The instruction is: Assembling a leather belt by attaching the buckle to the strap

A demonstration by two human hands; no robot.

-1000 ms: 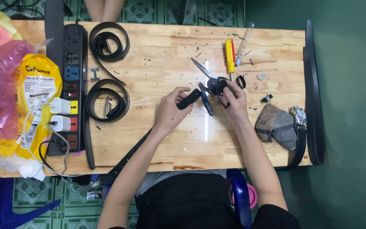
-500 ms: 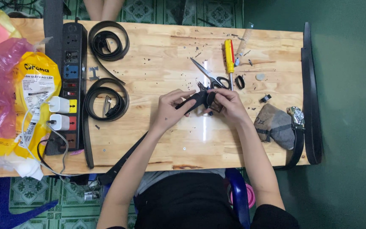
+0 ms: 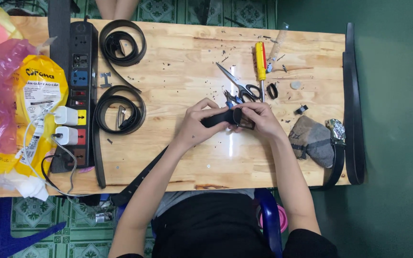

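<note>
- Both grips are closed on one black belt (image 3: 216, 118): the left hand (image 3: 197, 125) is wrapped around the strap, while the right hand (image 3: 259, 119) is pinched on the buckle end (image 3: 244, 118), apparently so the strap is steadied while the end is worked.
- The belt is held just above the bench (image 3: 178, 52), near its middle; its free length is trailed toward 7 o'clock and off the near edge, which keeps the slack out of the way.
- Scissors (image 3: 237, 85) and a yellow-and-red screwdriver (image 3: 261, 64) are laid at 12 o'clock from the hands, within easy reach; a small black loop (image 3: 272, 91) is set just beside them.
- Two coiled belts (image 3: 120, 112) are parked at 9 to 10 o'clock, next to a black power strip (image 3: 80, 91).
- A grey cloth pouch (image 3: 311, 141) is placed at 3 o'clock, with another belt (image 3: 352, 105) draped along the right edge.
- Small dark scraps are scattered over the wood around the tools.
</note>
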